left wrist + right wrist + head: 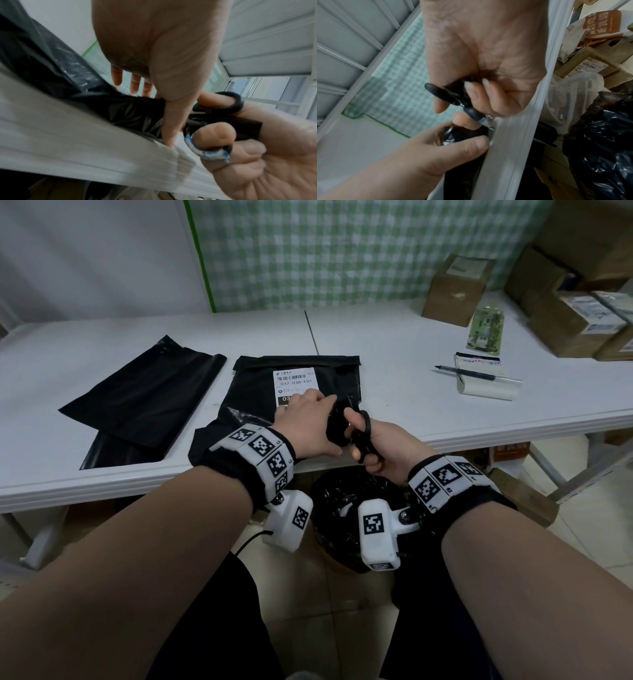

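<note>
**Item 1.** Black poly mailer (257,395): lies on the white table (394,405) by the front edge, with the shipping label (296,381) facing up. Its near right corner is bunched and lifted.

**Item 2.** Your left hand (305,426): thumb and fingers pinch that bunched corner.

**Item 3.** Your right hand (385,448): thumb and fingers sit through the loops of the black scissors (364,436), gripping them right against the bunched plastic. The blades are hidden, so you cannot tell how far they gape.

**Item 4.** Empty black bag (147,398): flat on the table, left of the mailer.

**Item 5.** Pen (476,374): lies across a notepad (486,388), well to the right.

**Item 6.** Green packet (486,330) and cardboard box (455,289): far right corner.

**Item 7.** Black bin bag (342,501): under the table, below your wrists.
</note>
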